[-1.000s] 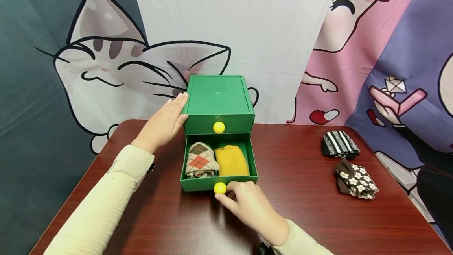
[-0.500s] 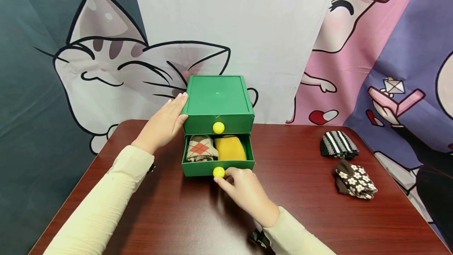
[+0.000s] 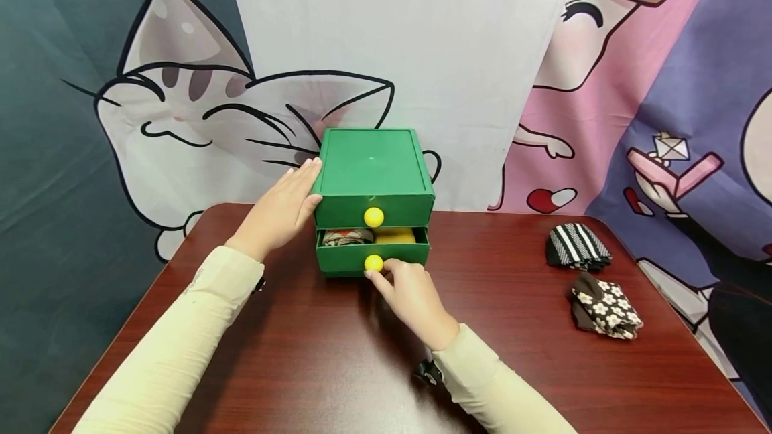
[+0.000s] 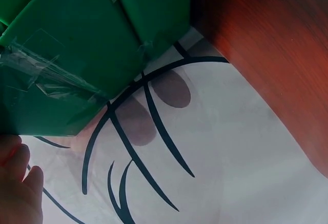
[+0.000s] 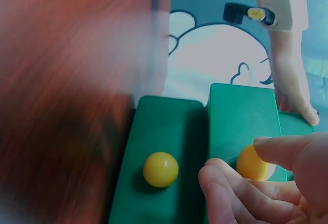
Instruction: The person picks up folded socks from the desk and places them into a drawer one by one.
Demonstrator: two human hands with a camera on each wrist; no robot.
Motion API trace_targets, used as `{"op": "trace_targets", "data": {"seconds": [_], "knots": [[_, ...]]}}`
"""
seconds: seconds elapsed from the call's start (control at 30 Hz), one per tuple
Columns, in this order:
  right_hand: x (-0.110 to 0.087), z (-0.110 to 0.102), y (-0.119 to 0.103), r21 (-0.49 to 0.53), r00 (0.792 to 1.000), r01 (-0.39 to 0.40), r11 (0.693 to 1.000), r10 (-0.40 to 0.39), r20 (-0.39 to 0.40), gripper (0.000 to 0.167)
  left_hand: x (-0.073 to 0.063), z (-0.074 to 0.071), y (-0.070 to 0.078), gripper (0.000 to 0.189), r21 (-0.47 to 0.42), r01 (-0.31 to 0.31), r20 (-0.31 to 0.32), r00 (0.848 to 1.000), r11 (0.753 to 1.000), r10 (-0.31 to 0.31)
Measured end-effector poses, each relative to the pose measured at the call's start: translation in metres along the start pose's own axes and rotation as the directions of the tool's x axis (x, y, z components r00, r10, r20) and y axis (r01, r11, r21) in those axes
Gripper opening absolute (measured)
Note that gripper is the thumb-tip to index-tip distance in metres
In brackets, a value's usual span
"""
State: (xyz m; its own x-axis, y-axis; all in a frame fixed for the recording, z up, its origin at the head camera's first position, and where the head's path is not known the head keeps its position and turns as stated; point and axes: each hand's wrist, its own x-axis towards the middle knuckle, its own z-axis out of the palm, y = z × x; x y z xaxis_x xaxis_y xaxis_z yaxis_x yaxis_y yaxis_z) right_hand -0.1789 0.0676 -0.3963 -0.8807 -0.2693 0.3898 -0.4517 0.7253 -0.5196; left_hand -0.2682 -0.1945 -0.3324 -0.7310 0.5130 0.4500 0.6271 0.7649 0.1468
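Note:
A green drawer cabinet [image 3: 370, 159] with yellow ball knobs stands at the table's back. My left hand [image 3: 274, 209] lies against its left side, fingers stretched out. My right hand [image 3: 416, 300] pinches the round yellow knob [image 3: 373, 262] of a partly pulled-out drawer [image 3: 340, 260] below the top one. Inside it, an argyle sock bundle [image 3: 348, 238] sits left of a yellow one [image 3: 395, 236], both mostly hidden by the drawer front. In the right wrist view another closed drawer front [image 5: 164, 121] with its own knob [image 5: 160, 169] shows lower down; the head view hides it.
On the right of the brown table [image 3: 494, 286] lie a black-and-white striped sock bundle [image 3: 577, 246] and a dark flowered one [image 3: 605, 307]. A cartoon-printed cloth [image 3: 464, 72] hangs close behind the cabinet.
My right hand has pushed the drawer back toward the cabinet by its knob, covering most of the socks inside. The left hand has stayed against the cabinet's side.

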Motion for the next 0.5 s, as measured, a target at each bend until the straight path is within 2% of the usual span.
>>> {"op": "trace_targets", "data": {"seconds": [0.13,0.5], "knots": [[0.011,0.002,0.004,-0.023,1.000,0.002,1.000,-0.002,-0.005,0.024,0.002,0.000,0.000,0.059,0.006,-0.002,0.007,1.000,1.000,0.002],[0.026,0.006,0.007,-0.011,0.998,-0.067,0.998,0.067,0.007,0.028,-0.001,0.000,0.000,0.059,0.003,-0.006,0.003,1.000,1.000,0.006]]}}
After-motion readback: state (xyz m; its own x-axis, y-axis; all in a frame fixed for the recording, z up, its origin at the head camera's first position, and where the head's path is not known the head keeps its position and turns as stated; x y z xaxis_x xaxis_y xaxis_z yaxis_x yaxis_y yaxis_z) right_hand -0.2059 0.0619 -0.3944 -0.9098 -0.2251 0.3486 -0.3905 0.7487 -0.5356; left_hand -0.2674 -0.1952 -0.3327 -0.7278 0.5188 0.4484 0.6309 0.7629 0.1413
